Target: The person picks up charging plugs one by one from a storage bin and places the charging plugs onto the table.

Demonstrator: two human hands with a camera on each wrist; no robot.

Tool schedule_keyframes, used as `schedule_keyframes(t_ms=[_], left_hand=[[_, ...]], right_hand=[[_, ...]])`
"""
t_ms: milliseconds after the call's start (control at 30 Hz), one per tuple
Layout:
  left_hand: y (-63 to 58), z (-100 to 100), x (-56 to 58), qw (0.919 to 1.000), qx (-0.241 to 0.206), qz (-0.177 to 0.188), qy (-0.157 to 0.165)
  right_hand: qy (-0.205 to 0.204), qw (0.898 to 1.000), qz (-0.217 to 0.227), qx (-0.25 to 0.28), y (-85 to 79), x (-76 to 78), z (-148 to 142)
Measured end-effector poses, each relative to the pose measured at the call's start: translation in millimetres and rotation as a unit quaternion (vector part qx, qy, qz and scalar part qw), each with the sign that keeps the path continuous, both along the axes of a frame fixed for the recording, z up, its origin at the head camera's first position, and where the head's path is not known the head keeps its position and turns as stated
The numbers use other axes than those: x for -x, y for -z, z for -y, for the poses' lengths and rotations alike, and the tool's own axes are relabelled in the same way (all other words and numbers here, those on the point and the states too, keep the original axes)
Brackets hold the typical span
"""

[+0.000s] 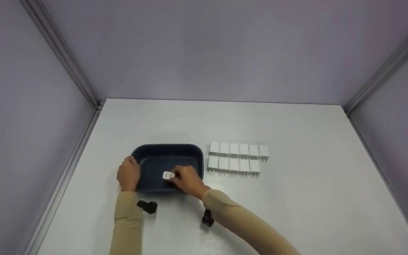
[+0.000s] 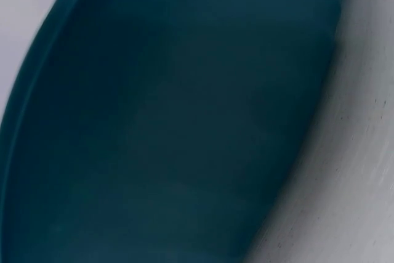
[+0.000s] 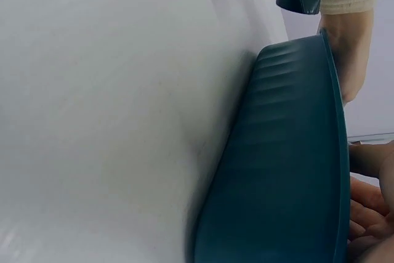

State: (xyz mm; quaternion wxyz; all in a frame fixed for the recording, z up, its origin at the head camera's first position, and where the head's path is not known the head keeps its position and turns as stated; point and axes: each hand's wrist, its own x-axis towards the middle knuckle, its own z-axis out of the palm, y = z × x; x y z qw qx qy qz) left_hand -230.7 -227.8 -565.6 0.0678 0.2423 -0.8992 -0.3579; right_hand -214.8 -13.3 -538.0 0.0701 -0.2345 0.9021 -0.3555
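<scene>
A dark blue plastic tub (image 1: 166,148) stands on the white table, and its side wall fills much of the right wrist view. My left hand (image 1: 129,174) grips the tub's left rim, fingers bent at the edge. Over the tub's inside, my right hand (image 1: 188,180) pinches a small white plug adapter (image 1: 168,175) between thumb and fingers. To the right of the tub lie two rows of white plug adapters with metal prongs, a back row (image 1: 238,149) and a front row (image 1: 233,165). In the left wrist view only the tub's interior (image 2: 184,115) and the tabletop show.
Black wrist mounts sit at both cuffs, a left one (image 1: 148,207) and a right one (image 1: 208,218). Pale grey panels (image 1: 211,53) enclose the table (image 1: 306,177) at the back and both sides. The adapter rows lie close to the tub's right wall.
</scene>
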Motion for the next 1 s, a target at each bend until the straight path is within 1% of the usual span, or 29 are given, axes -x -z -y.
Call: schedule_keyframes(t_ms=[133,467,667,800,1000], left_hand=[[0.9,0.1,0.8,1.0,0.001,0.004,0.001],[2.0,-0.6,0.6,1.0,0.003,0.004,0.001],[2.9,-0.2,-0.3,0.9999,0.007,-0.009,-0.005],[2.7,-0.2,-0.1,1.0,0.0,-0.01,-0.001],[0.7,-0.2,-0.1,1.0,-0.005,-0.008,-0.001]], right_hand=[[-0.003,1.0,0.006,0.013,-0.2,-4.6,-3.1],[-0.004,0.999,0.013,0.039,-1.0,-10.6,-9.0],[0.01,0.998,-0.008,0.055,0.3,-15.4,-12.8],[0.017,0.997,-0.022,0.071,0.0,-19.1,-15.1],[0.012,0.993,-0.023,0.113,0.7,-26.1,-20.5]])
